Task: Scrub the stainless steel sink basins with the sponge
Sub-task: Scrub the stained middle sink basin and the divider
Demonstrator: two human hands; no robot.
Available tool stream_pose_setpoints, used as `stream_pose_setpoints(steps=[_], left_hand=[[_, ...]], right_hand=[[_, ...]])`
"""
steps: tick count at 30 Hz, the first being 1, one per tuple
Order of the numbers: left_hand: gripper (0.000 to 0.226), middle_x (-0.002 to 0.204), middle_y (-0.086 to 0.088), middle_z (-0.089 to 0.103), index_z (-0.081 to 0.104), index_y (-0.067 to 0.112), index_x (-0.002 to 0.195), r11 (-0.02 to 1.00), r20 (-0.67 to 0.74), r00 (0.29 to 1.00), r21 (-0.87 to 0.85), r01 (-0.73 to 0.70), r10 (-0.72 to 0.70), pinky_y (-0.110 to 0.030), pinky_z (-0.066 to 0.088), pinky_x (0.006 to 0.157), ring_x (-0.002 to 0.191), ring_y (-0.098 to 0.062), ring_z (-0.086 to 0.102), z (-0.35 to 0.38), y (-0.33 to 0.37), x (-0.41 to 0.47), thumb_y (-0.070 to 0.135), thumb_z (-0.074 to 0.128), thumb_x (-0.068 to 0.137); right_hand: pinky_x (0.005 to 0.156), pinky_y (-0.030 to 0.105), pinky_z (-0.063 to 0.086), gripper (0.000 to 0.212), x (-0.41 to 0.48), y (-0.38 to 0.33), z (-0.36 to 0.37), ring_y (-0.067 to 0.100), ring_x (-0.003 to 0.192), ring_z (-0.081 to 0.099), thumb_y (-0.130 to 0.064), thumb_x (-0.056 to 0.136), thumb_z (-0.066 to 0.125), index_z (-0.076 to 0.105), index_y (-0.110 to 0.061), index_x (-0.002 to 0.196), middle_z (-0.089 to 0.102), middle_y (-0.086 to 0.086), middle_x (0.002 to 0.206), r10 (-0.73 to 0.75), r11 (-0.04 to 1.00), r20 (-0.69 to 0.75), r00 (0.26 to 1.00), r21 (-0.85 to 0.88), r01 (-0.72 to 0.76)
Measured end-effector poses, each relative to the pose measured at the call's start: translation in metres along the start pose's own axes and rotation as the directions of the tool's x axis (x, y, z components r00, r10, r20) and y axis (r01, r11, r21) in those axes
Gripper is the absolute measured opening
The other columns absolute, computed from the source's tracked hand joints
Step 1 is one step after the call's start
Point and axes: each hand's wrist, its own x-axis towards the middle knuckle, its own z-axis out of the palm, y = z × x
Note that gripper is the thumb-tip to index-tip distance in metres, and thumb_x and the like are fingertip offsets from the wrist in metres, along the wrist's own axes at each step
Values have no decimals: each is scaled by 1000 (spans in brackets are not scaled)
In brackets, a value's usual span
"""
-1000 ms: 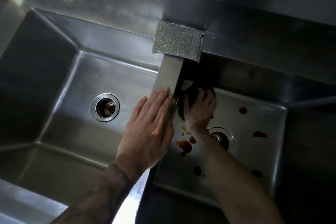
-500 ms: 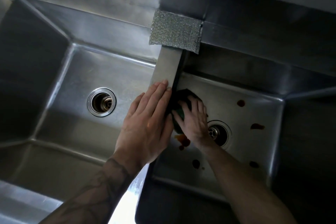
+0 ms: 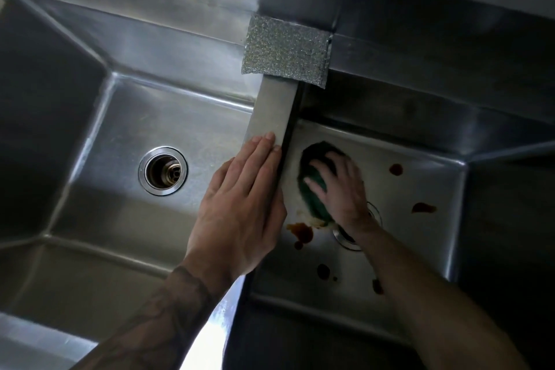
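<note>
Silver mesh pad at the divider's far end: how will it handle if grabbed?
Probably light and squashy: the silver mesh pad looks like glittery woven scourer. Its rough texture should grip, not slip. Flat on the divider, it shouldn't roll; overhang may let it tip.

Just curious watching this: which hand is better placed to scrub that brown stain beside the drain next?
The right hand. It presses the green sponge right beside the brown stain. The left hand lies flat on the divider, holding nothing.
</note>
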Motion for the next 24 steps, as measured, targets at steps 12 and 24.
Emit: stream_pose_setpoints(steps=[12,24], left_hand=[[60,168,-10,38,50,3,154,999,28,999,-34,21,-20,-52,44,118,157,-28,36,-3,2,1,23,60,98],[59,169,-10,38,49,3,155,998,15,1000,-52,20,-19,-50,41,120,158,-27,35,-1,2,0,23,58,100]], right_hand=[[104,53,46,48,-25,3,2,37,125,47,-56,99,51,61,-24,134,51,14,138,71,997,-12,997,25,-71],[106,54,43,44,-22,-7,7,38,124,48,-47,99,56,59,-21,135,51,17,139,60,998,-43,997,28,-59]])
